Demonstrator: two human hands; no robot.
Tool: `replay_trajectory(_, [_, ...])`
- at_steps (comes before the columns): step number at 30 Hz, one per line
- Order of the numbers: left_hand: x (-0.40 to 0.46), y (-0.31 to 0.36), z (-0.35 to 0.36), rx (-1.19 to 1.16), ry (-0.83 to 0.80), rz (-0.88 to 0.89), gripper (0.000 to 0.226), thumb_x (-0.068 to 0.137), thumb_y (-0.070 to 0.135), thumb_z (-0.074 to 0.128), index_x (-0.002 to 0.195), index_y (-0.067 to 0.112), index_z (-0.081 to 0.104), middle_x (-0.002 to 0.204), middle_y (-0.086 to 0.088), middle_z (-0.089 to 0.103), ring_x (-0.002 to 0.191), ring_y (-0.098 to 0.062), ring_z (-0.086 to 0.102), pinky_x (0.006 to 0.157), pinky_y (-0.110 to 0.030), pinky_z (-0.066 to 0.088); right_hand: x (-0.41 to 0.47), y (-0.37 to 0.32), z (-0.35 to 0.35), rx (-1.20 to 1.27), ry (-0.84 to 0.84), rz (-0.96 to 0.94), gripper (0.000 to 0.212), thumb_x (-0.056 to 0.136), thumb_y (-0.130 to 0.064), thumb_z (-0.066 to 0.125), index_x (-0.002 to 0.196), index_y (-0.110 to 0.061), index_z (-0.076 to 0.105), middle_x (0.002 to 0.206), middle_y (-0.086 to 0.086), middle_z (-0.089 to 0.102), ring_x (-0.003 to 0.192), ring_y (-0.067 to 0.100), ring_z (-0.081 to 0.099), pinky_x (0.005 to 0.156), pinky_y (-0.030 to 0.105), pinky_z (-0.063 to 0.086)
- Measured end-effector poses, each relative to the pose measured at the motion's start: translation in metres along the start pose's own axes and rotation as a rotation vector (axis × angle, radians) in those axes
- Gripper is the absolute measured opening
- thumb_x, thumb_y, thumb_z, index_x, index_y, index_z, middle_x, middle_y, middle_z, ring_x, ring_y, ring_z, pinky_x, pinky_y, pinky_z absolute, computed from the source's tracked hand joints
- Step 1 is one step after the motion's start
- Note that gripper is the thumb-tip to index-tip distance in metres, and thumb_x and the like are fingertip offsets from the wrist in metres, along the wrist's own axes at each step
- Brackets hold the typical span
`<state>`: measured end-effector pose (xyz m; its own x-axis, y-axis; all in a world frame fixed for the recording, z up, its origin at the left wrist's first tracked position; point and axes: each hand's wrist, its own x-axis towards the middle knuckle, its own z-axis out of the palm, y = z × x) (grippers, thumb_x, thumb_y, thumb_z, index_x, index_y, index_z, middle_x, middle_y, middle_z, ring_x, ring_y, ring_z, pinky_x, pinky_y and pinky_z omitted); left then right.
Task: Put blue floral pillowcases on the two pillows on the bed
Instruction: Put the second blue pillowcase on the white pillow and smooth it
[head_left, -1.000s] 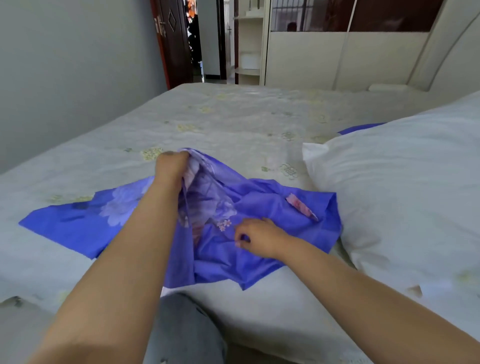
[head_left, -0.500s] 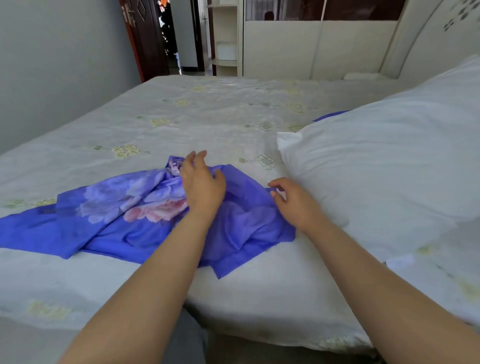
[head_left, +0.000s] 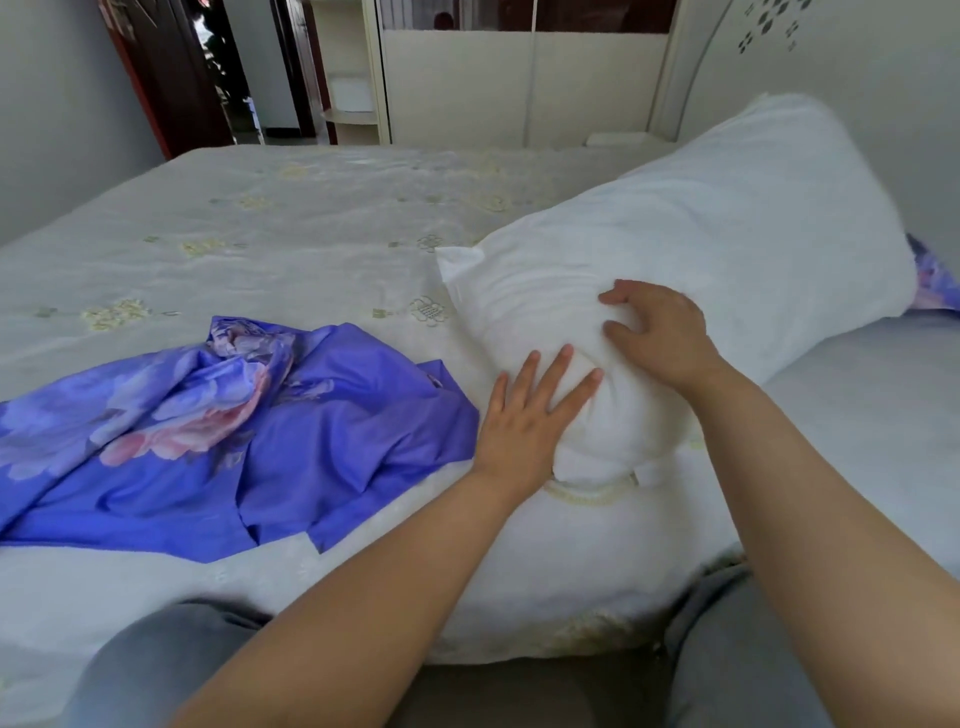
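The left hand (head_left: 524, 421) lies flat against the near end of the white pillow (head_left: 701, 244), fingers straight and spread, its grip wide and holding nothing. The right hand (head_left: 662, 335) rests on top of the same end, just beyond the left, fingers curled and pressing into the stuffing, its grip closed on the pillow. The pillow lies on the bed (head_left: 311, 208), running away toward the headboard (head_left: 810, 62). Left of the pillow, the blue floral pillowcase (head_left: 208, 441) lies crumpled on the bed, just beside the left hand. A second patch of blue floral cloth (head_left: 932, 280) shows at the pillow's far end. Beyond the pillow stands a wardrobe (head_left: 519, 73).
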<state>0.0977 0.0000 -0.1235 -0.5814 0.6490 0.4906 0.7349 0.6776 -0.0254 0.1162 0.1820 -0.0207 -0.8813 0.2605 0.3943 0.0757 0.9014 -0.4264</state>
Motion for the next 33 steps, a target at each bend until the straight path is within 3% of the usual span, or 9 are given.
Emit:
replay_trajectory(5, [0.012, -0.010, -0.006, -0.250, 0.013, 0.125, 0.055, 0.072, 0.001, 0.042, 0.120, 0.017, 0.064, 0.141, -0.002, 0.050, 0.131, -0.030, 0.044, 0.102, -0.046, 0.042, -0.008, 0.006, 0.007, -0.197, -0.126, -0.029, 0.048, 0.091, -0.040, 0.052, 0.137, -0.031, 0.044, 0.153, -0.006, 0.029, 0.142, 0.016, 0.020, 0.115, 0.047, 0.010])
replay_trajectory(11, [-0.012, -0.035, -0.036, -0.887, 0.045, -0.219, 0.048, 0.090, -0.002, 0.046, 0.130, 0.023, 0.056, 0.136, 0.011, 0.052, 0.126, 0.001, 0.043, 0.109, -0.022, 0.035, -0.008, -0.038, -0.010, -0.262, -0.233, 0.009, 0.055, 0.089, -0.055, 0.048, 0.139, -0.034, 0.039, 0.146, -0.005, 0.032, 0.131, 0.025, 0.031, 0.100, 0.044, 0.033])
replay_trajectory(13, [-0.024, -0.037, -0.062, -1.074, 0.178, -0.329, 0.038, 0.089, 0.003, 0.048, 0.117, 0.024, 0.063, 0.113, 0.023, 0.061, 0.108, 0.010, 0.053, 0.099, -0.020, 0.044, -0.006, -0.062, -0.024, -0.292, -0.383, 0.035, 0.058, 0.087, -0.064, 0.044, 0.136, -0.033, 0.044, 0.144, -0.003, 0.035, 0.129, 0.026, 0.036, 0.100, 0.040, 0.034])
replay_trajectory(15, [-0.034, -0.035, -0.088, -1.192, 0.289, -0.403, 0.025, 0.085, 0.010, 0.046, 0.093, 0.025, 0.064, 0.086, 0.022, 0.064, 0.084, 0.004, 0.058, 0.079, -0.019, 0.048, -0.003, -0.090, -0.040, -0.390, -0.588, 0.039, 0.065, 0.086, -0.068, 0.039, 0.133, -0.024, 0.051, 0.141, 0.001, 0.043, 0.126, 0.024, 0.042, 0.101, 0.036, 0.033])
replay_trajectory(18, [-0.051, -0.051, -0.119, -1.260, 0.477, -0.501, 0.025, 0.084, 0.001, 0.042, 0.070, 0.019, 0.051, 0.065, 0.019, 0.056, 0.066, 0.002, 0.048, 0.063, -0.017, 0.041, -0.006, -0.133, -0.046, -0.473, -0.695, -0.007, 0.077, 0.082, -0.076, 0.035, 0.124, -0.016, 0.059, 0.129, 0.003, 0.055, 0.116, 0.022, 0.051, 0.097, 0.032, 0.037])
replay_trajectory(22, [-0.067, -0.094, -0.132, -1.103, 0.435, -0.672, 0.029, 0.086, -0.008, 0.044, 0.069, 0.012, 0.056, 0.062, 0.018, 0.056, 0.062, 0.003, 0.047, 0.064, -0.021, 0.042, -0.018, -0.150, -0.008, -0.445, -0.771, -0.091, 0.076, 0.084, -0.074, 0.029, 0.127, -0.017, 0.056, 0.135, 0.004, 0.053, 0.121, 0.024, 0.049, 0.104, 0.035, 0.036])
replay_trajectory(26, [-0.088, -0.097, -0.118, -0.911, 0.310, -0.718, 0.030, 0.085, 0.004, 0.052, 0.068, 0.028, 0.054, 0.060, 0.020, 0.055, 0.058, 0.004, 0.044, 0.063, -0.028, 0.040, -0.026, -0.128, 0.028, -0.331, -0.923, -0.071, 0.088, 0.081, -0.077, 0.017, 0.137, -0.018, 0.048, 0.142, 0.005, 0.046, 0.128, 0.022, 0.045, 0.109, 0.033, 0.030])
replay_trajectory(30, [-0.104, -0.076, -0.123, -0.492, 0.573, -0.404, 0.043, 0.077, 0.002, 0.064, 0.111, 0.023, 0.049, 0.115, 0.008, 0.051, 0.108, -0.015, 0.049, 0.091, -0.032, 0.042, -0.024, -0.110, 0.030, -0.227, -0.949, -0.018, 0.066, 0.089, -0.070, 0.024, 0.143, -0.034, 0.037, 0.148, -0.003, 0.039, 0.130, 0.018, 0.042, 0.110, 0.030, 0.027])
replay_trajectory(33, [-0.121, -0.049, -0.133, -0.231, 0.641, 0.074, 0.038, 0.081, 0.008, 0.046, 0.119, 0.015, 0.048, 0.131, -0.009, 0.041, 0.128, -0.025, 0.035, 0.107, -0.040, 0.032, -0.021, -0.105, 0.030, -0.179, -0.953, 0.013, 0.075, 0.083, -0.076, 0.028, 0.143, -0.032, 0.039, 0.147, -0.004, 0.040, 0.129, 0.017, 0.043, 0.112, 0.033, 0.027])
